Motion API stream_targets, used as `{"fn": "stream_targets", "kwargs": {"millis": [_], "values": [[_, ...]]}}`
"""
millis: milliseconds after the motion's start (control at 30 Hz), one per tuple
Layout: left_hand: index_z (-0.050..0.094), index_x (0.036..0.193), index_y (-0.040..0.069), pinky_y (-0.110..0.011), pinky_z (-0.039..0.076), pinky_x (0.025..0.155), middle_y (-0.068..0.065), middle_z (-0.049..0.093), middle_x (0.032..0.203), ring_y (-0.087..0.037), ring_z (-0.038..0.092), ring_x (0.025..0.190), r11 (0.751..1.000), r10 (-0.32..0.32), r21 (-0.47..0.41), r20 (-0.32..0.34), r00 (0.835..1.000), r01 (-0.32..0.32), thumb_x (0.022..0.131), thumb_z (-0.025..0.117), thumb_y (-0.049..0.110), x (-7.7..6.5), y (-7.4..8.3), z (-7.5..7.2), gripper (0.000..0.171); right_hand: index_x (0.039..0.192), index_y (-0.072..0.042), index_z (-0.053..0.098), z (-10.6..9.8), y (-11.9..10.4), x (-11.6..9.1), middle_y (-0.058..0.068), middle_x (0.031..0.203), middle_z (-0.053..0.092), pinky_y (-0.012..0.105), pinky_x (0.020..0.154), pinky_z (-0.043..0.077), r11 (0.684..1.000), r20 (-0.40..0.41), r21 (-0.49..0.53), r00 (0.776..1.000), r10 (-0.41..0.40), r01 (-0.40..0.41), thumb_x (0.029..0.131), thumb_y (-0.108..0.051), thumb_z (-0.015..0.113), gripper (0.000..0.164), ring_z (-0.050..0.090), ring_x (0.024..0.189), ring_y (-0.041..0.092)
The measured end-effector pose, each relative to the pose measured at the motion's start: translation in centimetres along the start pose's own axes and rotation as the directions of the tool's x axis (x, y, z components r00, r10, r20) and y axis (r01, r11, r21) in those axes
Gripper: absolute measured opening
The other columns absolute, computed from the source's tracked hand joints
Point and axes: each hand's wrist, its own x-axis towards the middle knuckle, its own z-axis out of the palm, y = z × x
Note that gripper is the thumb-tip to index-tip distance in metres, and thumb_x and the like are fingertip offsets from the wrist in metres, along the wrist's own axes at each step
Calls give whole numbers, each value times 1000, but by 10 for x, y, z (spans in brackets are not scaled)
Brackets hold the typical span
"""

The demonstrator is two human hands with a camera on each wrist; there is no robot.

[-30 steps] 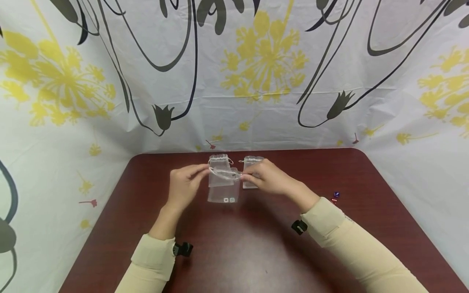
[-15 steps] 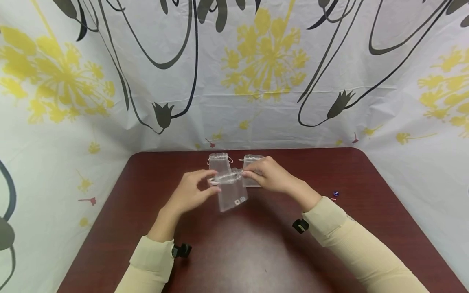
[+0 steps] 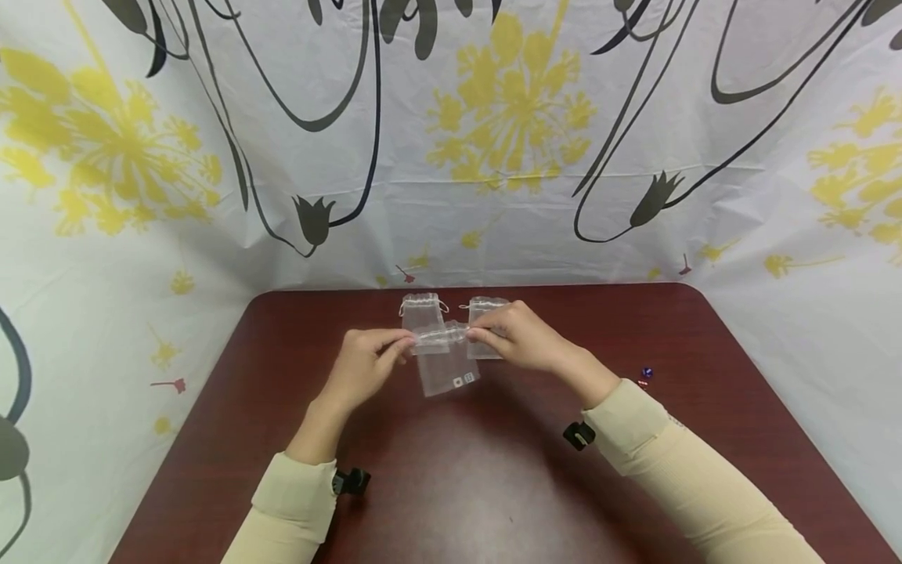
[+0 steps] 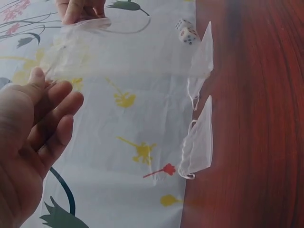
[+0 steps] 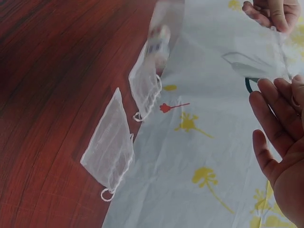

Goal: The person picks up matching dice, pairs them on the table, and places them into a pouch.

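A sheer white drawstring pouch (image 3: 440, 372) hangs between both hands over the back of the table. My left hand (image 3: 362, 364) pinches one end of its gathered mouth. At the other end, my right hand (image 3: 517, 335) pinches the mouth between thumb and forefinger. Two white dice (image 4: 186, 32) with coloured pips show through the mesh in a bottom corner of the pouch. Behind it lie two more sheer pouches with white cords, a left one (image 3: 421, 308) and a right one (image 3: 482, 307); the right hand partly covers the right one.
On the dark red wooden table (image 3: 465, 478), to the right, lie a small blue item (image 3: 647, 372) and a small red one (image 3: 642, 384). A white floral cloth (image 3: 521, 243) hangs behind the table's back edge and along the sides.
My left hand let go of the pouch's mouth, spread its fingers, then pinched it again slightly lower. The pouch swung a little to the right with the dice, while the right hand stayed nearly still.
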Motion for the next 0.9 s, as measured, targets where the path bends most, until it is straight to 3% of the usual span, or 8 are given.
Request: {"fn": "stream_targets", "kwargs": {"millis": [133, 400, 667, 900], "values": [[78, 91, 2, -23, 56, 58, -4, 71, 71, -13, 67, 60, 998, -5, 58, -78, 997, 9, 90, 75, 3, 0, -3, -8, 4, 85, -13, 75, -1, 2, -1, -10, 76, 69, 31, 56, 48, 1000, -14, -13, 1000, -9, 9, 98, -11, 68, 14, 51, 60, 2], [77, 89, 2, -27, 56, 54, -7, 73, 74, -15, 69, 59, 983, 12, 182, -201, 980, 26, 90, 76, 4, -1, -6, -22, 2, 87, -12, 77, -3, 5, -1, -5, 81, 73, 32, 58, 49, 1000, -15, -30, 1000, -8, 7, 98, -10, 67, 14, 55, 62, 3], [77, 91, 1, -31, 57, 54, -8, 74, 74, -16, 69, 60, 972, 22, 231, -247, 969, 36, 92, 73, 2, -4, -10, -34, 5, 86, -11, 77, -4, 5, 1, -5, 80, 73, 28, 57, 44, 1000, -37, -22, 999, -2, 1, 98, -8, 67, 16, 52, 59, 4], [77, 89, 2, -33, 55, 53, -7, 74, 75, -17, 69, 59, 952, 28, 303, -261, 965, 54, 91, 75, 6, -10, -12, -42, 5, 82, -11, 75, -1, 6, 5, -6, 76, 71, 28, 56, 45, 998, -64, -30, 997, -48, 47, 96, -6, 68, 17, 52, 59, 3]]}}
